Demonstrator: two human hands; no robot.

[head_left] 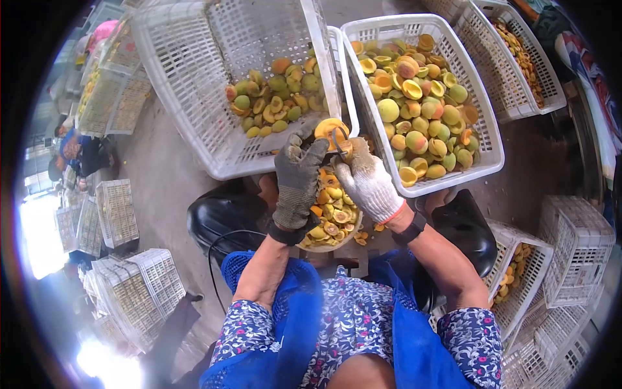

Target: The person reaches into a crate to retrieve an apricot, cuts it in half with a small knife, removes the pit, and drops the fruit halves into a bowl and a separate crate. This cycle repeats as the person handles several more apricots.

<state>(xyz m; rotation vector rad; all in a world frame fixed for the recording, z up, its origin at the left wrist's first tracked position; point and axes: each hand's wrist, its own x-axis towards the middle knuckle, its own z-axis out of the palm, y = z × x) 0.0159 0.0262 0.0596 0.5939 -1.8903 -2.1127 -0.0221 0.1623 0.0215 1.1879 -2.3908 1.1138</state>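
My left hand (297,185), in a dark grey knit glove, is closed on a yellow-orange peach half (329,129), cut face up. In a white glove with a stained fingertip area, my right hand (372,185) grips a small pitting tool with a thin curved metal blade (338,139). The blade touches the peach half; the tool's handle is mostly hidden by my fingers. Below both hands stands a round bowl (332,247) heaped with yellow peach pieces, several showing brown centres.
Ahead on the left, a white slatted crate (184,97) holds some peaches. The white crate (448,172) ahead on the right is filled with peaches, many halved. More crates stand at far right (508,97), lower right (576,243) and left (152,279). Another person (81,149) is at far left.
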